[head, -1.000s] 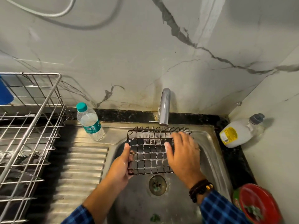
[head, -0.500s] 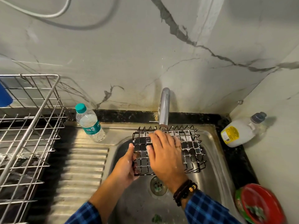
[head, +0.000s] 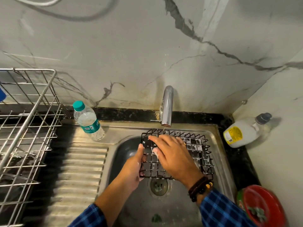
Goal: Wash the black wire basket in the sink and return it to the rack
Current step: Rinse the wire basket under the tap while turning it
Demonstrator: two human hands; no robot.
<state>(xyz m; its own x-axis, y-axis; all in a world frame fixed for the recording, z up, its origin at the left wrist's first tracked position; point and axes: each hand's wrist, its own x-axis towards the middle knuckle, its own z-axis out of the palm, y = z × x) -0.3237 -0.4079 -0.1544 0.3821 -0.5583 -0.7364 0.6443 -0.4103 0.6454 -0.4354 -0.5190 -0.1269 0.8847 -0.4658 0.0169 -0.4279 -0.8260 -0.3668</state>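
Black wire basket: square-mesh grid with zigzag rim, soapy film on the wires, held over the stainless steel sink bowl, just below the chrome tap. Left hand grips the basket's left edge, fingers curled under and thumb on top. Right hand lies flat on the mesh, fingers straight. Silver wire rack stands far left, past the ribbed drainboard.
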